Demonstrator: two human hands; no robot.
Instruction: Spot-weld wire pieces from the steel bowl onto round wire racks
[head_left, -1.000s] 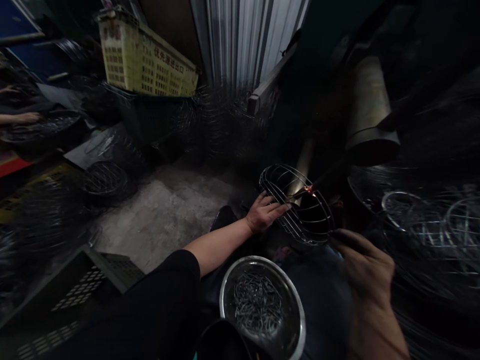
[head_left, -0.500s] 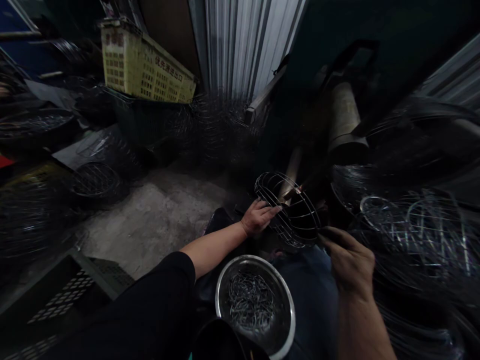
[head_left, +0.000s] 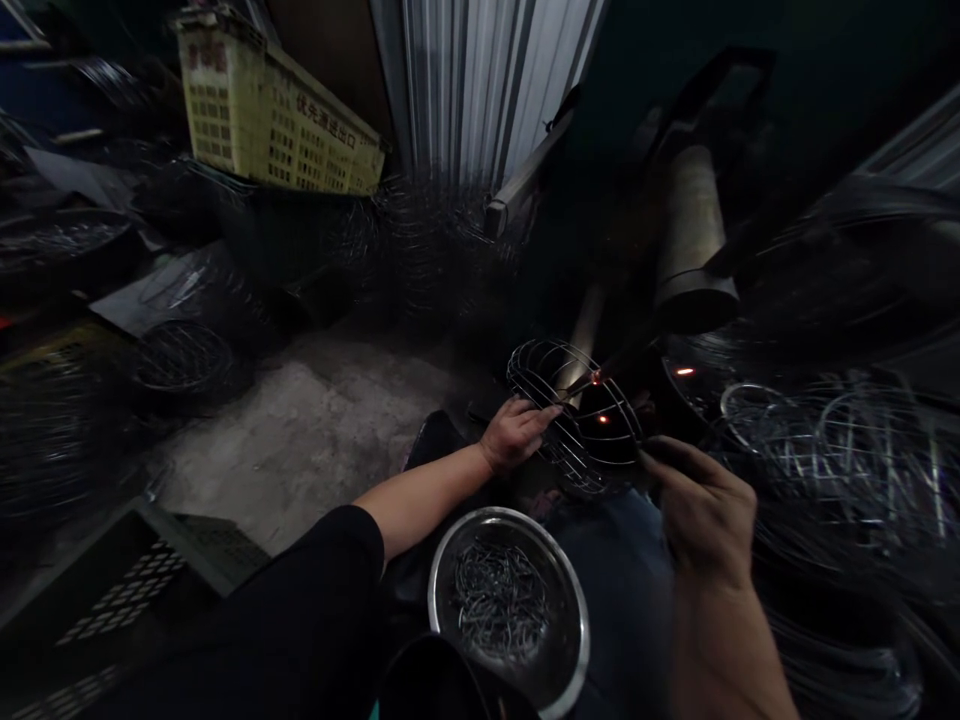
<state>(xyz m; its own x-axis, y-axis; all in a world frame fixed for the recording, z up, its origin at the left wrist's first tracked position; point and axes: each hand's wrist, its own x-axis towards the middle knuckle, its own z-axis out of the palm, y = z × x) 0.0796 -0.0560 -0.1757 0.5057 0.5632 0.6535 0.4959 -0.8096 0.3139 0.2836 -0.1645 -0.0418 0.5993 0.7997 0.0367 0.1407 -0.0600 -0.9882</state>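
Observation:
A round wire cage [head_left: 619, 415] is held between my hands, around the tip of a pale metal rod [head_left: 579, 350]. My right hand [head_left: 705, 500] pinches its right rim. My left hand [head_left: 516, 435] lies at its left side, fingers pressed together and reaching to the rod's tip; what they pinch is too small and dark to make out. Small orange glowing spots show by the rod tip and inside the cage, with another glowing streak to the right. Below my hands sits a metal bowl [head_left: 444, 570] holding many short wire pieces [head_left: 502, 600].
A thick metal cylinder [head_left: 694, 230] on a machine stands above the cage. Wire frames [head_left: 862, 450] are heaped at right. A yellow crate [head_left: 285, 120] rests on a dark crate at back left. A green crate [head_left: 127, 590] is at lower left, beside bare concrete floor [head_left: 300, 430].
Orange sparks have appeared in and right of the cage, and the glow at the rod tip is brighter. My hands keep nearly the same hold; the view has shifted slightly.

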